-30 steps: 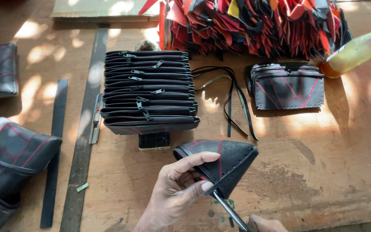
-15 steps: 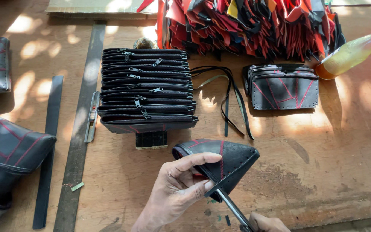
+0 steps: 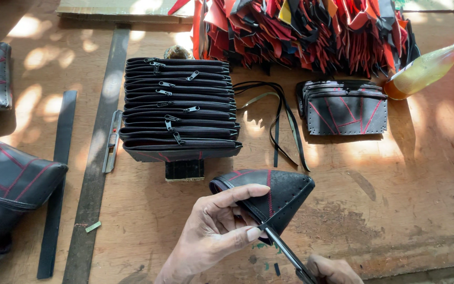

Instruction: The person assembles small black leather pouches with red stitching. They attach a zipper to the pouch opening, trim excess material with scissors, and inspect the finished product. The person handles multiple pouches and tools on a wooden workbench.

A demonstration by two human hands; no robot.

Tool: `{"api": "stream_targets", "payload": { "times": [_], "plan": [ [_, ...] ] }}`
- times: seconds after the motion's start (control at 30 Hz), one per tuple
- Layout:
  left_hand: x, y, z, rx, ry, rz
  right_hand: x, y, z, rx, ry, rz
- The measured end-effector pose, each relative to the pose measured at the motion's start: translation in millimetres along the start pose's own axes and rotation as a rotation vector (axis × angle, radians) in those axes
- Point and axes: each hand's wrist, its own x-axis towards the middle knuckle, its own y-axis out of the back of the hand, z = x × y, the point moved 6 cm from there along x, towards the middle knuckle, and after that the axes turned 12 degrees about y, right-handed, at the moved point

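lower centre: black pouch [image 3: 274, 195] pinched in closed left hand [image 3: 214, 231], corner raised for scissors [image 3: 285, 252] | lower edge: right hand [image 3: 332, 269] closed on scissors' handles | centre-left: zipped pouches [image 3: 179, 105] stacked on counter [image 3: 421, 210]

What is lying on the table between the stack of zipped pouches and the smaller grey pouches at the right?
In the head view, loose black straps lie on the wooden table between the stack of zipped pouches and the smaller grey pouches.

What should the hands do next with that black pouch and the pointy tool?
Probably push the thin tool a little further in. Its tip sits right at the black pouch edge, where the left hand pinches it between thumb and fingers, and the right hand grips the handle behind it.
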Motion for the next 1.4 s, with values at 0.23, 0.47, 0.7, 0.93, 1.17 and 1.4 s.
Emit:
{"api": "stream_targets", "payload": {
  "times": [0.23,0.47,0.7,0.93,1.17,1.4],
  "plan": [
    [1,1,3,0.01,-0.014,0.004,6,5,-6,0.211,0.167,-0.052],
    [-1,7,-1,0.004,-0.011,0.012,6,11,-38,0.014,0.112,-0.051],
    [-7,-11,20,0.01,0.037,0.034,13,28,-59,-0.183,0.13,-0.005],
    [-31,-18,31,0.546,0.385,0.144,-13,94,-89,-0.515,-0.27,0.145],
    [3,-5,-1,1.071,0.589,0.172,7,131,-129,-0.68,-0.452,0.479],
    [20,-20,6,0.983,0.396,0.067,32,-3,-244,-1.028,0.785,0.198]
  ]
}}
